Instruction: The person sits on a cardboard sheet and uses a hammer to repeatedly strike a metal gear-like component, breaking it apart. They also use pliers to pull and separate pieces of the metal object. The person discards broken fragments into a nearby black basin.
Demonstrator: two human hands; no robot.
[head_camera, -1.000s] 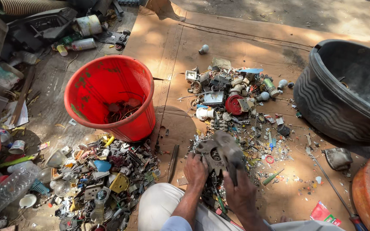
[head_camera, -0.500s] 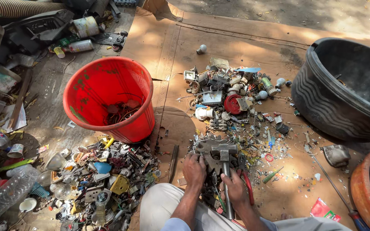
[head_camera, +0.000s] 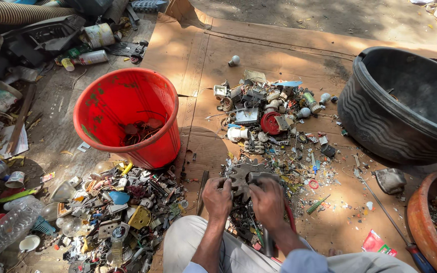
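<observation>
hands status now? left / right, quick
Left hand: closed on the edge of the toothed metal part.
Right hand: closed around a hammer, head on that part.

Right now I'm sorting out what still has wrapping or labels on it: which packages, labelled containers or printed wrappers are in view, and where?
Labelled tin can: top left, on its side, pale cylinder.
Labelled bottle: just below the can, lying flat, green and white with yellow cap.
Red sachet: bottom right on the cardboard, flat, torn, red with a green patch.
Clear plastic bottle: bottom left, lying down, no label visible.
No signs or screens.
</observation>
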